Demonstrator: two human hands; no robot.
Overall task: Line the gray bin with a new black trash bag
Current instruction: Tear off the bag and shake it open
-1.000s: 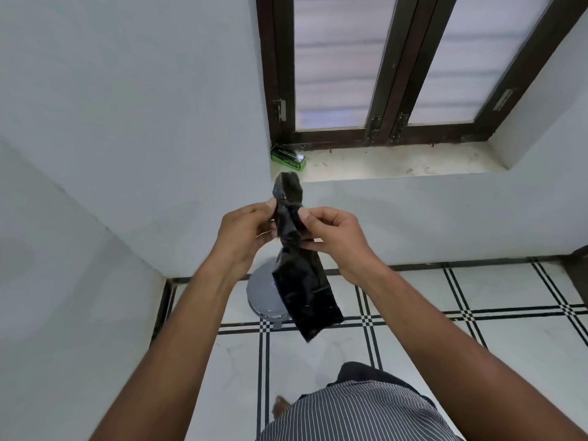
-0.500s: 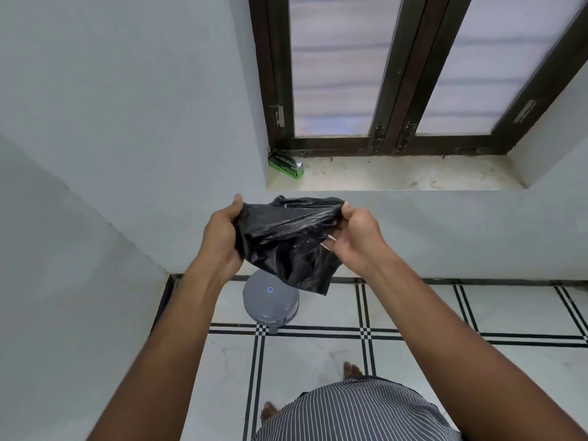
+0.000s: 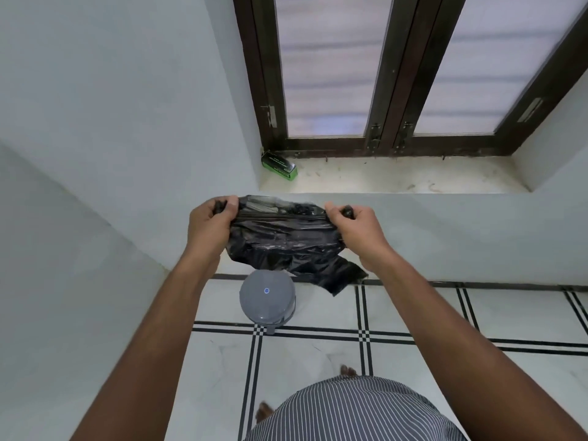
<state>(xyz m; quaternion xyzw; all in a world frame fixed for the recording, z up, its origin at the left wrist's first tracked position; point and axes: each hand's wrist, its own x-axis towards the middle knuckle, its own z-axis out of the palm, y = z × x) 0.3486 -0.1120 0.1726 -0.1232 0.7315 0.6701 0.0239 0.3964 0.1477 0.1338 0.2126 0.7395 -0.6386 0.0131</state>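
Observation:
A crumpled black trash bag [image 3: 286, 243] hangs stretched sideways between my two hands at chest height. My left hand [image 3: 211, 222] grips its left top edge and my right hand [image 3: 353, 230] grips its right top edge. Its lower part is still folded and dangles to the right. Below the bag, on the floor by the wall, stands the round gray bin [image 3: 267, 297] with its lid closed, a small blue dot on top and a pedal at its front.
A green box [image 3: 280, 165] lies at the left end of the window sill [image 3: 397, 181] under dark-framed windows. White walls meet in a corner on the left. The floor [image 3: 429, 316] is white tile with black lines. My feet stand behind the bin.
My hands have pulled further apart, spreading the bag from a narrow folded strip into a wide band. The bag's mouth edge now runs taut between them.

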